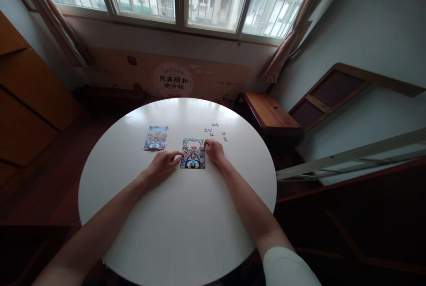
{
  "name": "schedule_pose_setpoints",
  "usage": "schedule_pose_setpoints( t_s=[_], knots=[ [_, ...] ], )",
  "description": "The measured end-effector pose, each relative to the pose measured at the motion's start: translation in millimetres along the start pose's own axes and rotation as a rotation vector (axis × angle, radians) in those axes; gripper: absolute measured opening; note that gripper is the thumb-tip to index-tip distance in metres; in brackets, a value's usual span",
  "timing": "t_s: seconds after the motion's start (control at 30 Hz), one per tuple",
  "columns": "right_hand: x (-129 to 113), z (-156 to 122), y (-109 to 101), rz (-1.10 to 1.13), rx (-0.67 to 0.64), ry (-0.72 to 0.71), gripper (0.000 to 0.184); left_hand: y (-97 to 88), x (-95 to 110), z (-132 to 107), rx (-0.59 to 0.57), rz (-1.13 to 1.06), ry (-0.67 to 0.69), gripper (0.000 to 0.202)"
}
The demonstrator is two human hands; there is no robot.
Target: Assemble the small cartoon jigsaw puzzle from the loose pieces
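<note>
A small colourful jigsaw puzzle (193,156) lies on the round white table (176,224), with an unfilled gap in its upper part. My left hand (162,163) rests at its left edge, fingers curled with the fingertips touching the puzzle. At the puzzle's upper right corner my right hand (214,150) has its fingers bent and pressed down on the edge. Several loose puzzle pieces (216,131) lie scattered just beyond my right hand. A picture card (156,138) with the same colourful design lies to the left of the puzzle.
A wooden bench (268,112) stands beyond the table on the right. A cardboard panel with printed characters (173,80) leans under the window. A wooden cabinet (29,99) is at the left, and a leaning frame (333,95) at the right wall.
</note>
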State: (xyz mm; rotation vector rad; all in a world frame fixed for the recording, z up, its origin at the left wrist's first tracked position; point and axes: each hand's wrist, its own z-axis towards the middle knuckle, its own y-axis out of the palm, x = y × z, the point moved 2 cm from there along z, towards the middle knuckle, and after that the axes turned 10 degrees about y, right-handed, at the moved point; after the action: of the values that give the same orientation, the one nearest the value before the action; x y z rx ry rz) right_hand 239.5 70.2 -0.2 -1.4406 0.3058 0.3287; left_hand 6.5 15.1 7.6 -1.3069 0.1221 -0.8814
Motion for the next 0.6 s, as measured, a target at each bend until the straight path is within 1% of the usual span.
schedule_pose_setpoints(
  t_s=[0.23,0.6],
  knots=[
    [-2.1,-0.3,-2.2,-0.019,-0.024,0.020,0.028,0.7,-1.2,0.0,0.001,0.003,-0.001,0.033],
    [-1.5,-0.9,-2.9,-0.006,-0.021,0.013,0.028,0.1,0.0,0.0,-0.003,-0.008,-0.006,0.034]
  ],
)
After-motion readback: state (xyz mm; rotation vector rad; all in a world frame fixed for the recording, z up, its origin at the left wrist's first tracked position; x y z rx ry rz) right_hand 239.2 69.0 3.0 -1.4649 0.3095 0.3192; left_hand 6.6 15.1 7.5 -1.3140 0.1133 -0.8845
